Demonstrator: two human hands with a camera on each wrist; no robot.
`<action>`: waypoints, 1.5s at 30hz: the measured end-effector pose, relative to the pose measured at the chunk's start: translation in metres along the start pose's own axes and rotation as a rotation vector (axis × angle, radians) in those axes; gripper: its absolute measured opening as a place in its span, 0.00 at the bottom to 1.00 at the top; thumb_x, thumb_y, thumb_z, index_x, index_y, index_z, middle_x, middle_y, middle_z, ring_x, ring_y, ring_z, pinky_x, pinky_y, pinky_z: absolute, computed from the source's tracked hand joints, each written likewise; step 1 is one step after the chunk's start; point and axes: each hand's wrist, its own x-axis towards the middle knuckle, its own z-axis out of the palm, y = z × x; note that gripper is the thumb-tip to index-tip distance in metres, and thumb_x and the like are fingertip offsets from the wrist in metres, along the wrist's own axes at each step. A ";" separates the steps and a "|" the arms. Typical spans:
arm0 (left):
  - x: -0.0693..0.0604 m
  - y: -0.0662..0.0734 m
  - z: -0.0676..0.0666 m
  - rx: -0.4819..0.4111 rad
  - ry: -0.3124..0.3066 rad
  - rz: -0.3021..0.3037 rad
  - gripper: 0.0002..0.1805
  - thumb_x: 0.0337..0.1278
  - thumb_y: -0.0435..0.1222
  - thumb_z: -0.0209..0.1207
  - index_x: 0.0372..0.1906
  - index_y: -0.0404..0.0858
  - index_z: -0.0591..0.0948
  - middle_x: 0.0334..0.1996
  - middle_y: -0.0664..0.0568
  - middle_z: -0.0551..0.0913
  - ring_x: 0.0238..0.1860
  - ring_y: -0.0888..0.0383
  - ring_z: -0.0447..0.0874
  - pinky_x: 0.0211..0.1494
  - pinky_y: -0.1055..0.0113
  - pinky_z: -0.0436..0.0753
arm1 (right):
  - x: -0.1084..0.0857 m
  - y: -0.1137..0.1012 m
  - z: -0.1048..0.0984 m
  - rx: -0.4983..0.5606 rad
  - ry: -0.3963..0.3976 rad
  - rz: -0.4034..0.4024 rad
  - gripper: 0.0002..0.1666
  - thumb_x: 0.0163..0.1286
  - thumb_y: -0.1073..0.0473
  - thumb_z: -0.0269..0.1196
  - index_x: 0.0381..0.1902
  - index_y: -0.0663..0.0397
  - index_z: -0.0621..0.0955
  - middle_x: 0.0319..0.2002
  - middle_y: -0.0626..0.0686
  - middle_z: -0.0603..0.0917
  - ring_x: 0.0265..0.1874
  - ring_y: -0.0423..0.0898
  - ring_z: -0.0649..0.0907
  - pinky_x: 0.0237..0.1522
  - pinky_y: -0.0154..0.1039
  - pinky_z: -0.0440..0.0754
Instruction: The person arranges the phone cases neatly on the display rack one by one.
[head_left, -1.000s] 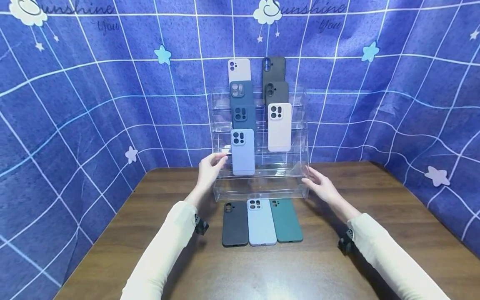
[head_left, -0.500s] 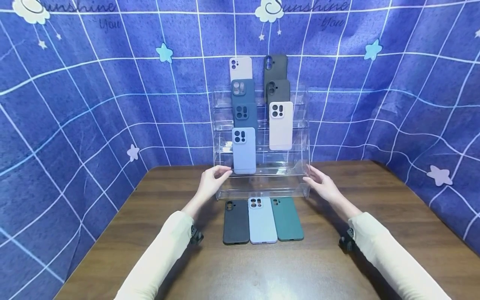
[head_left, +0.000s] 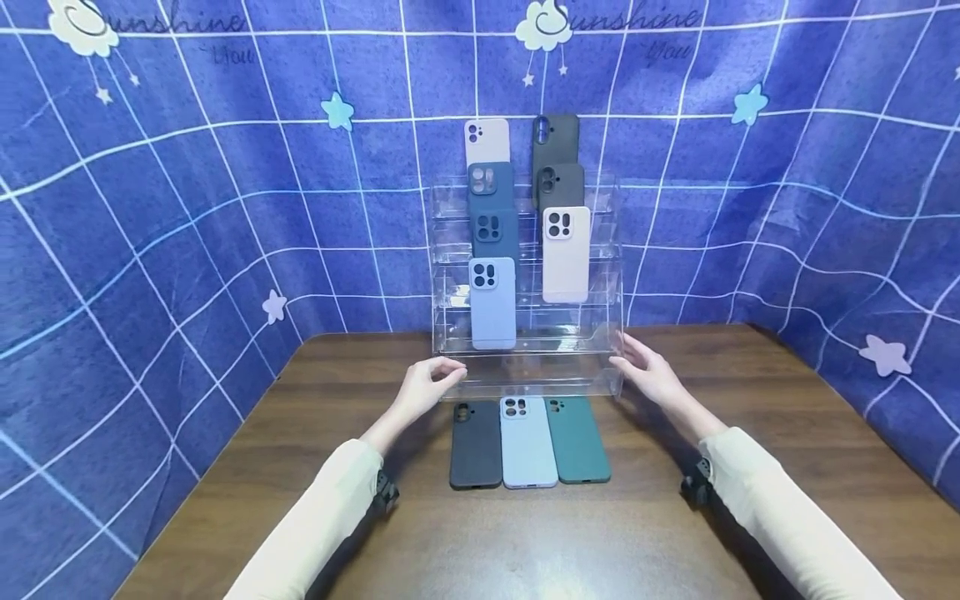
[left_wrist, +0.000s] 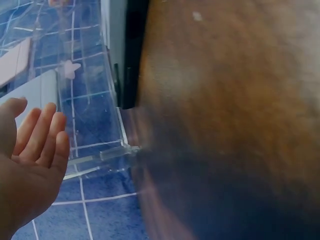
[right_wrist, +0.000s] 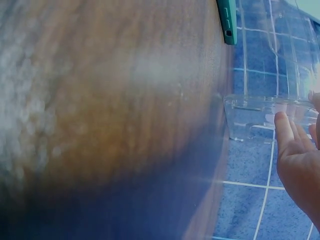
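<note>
A clear tiered display stand (head_left: pixel 540 367) holds several phone cases. Lowest among these leans a light blue phone case (head_left: pixel 492 312) on the left, while a pale pink phone case (head_left: pixel 566 267) sits higher on the right. My left hand (head_left: pixel 427 385) hovers by the stand's lower left corner with nothing in it; the left wrist view shows its fingers loosely bent. My right hand (head_left: pixel 651 371) holds the stand's lower right side edge between thumb and fingers. On the table before the stand lie a black phone case (head_left: pixel 476 446), another light blue phone case (head_left: pixel 529 446) and a green phone case (head_left: pixel 580 442).
Higher tiers carry a white phone case (head_left: pixel 487 143), dark blue phone cases (head_left: pixel 491 193) and dark grey phone cases (head_left: pixel 557 137). The wooden table (head_left: pixel 525 542) ends at a blue patterned cloth (head_left: pixel 360 208), which hangs behind and along both sides.
My left hand has come down from beside the light blue case on the stand to the stand's lower left corner. My right hand stays at the right edge. The cases keep their places.
</note>
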 end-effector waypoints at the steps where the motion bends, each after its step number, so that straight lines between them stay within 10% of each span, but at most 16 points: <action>1: -0.001 -0.001 0.001 0.013 -0.018 -0.001 0.11 0.57 0.42 0.62 0.40 0.41 0.85 0.33 0.52 0.88 0.32 0.62 0.83 0.37 0.72 0.79 | 0.000 0.001 -0.001 0.002 0.002 0.002 0.39 0.69 0.53 0.57 0.71 0.63 0.56 0.65 0.68 0.66 0.63 0.61 0.69 0.65 0.49 0.67; 14: -0.008 -0.012 0.012 0.088 -0.245 0.012 0.12 0.60 0.37 0.59 0.45 0.35 0.83 0.42 0.48 0.86 0.46 0.52 0.84 0.54 0.58 0.81 | 0.000 0.003 -0.003 -0.020 0.017 0.012 0.39 0.69 0.52 0.58 0.71 0.63 0.56 0.64 0.69 0.67 0.62 0.62 0.70 0.64 0.50 0.69; 28: -0.017 -0.019 0.011 0.047 -0.411 -0.041 0.13 0.54 0.28 0.61 0.47 0.33 0.81 0.43 0.42 0.85 0.47 0.47 0.83 0.51 0.59 0.83 | -0.001 -0.001 -0.002 -0.015 0.002 0.016 0.39 0.70 0.54 0.57 0.71 0.63 0.55 0.64 0.70 0.66 0.62 0.63 0.70 0.64 0.50 0.68; 45: -0.015 -0.014 0.008 0.211 -0.439 -0.051 0.15 0.53 0.35 0.64 0.46 0.33 0.83 0.46 0.43 0.84 0.47 0.48 0.82 0.51 0.58 0.82 | 0.001 -0.002 -0.003 0.014 -0.030 0.033 0.39 0.70 0.51 0.56 0.72 0.60 0.55 0.66 0.68 0.65 0.62 0.60 0.71 0.61 0.46 0.72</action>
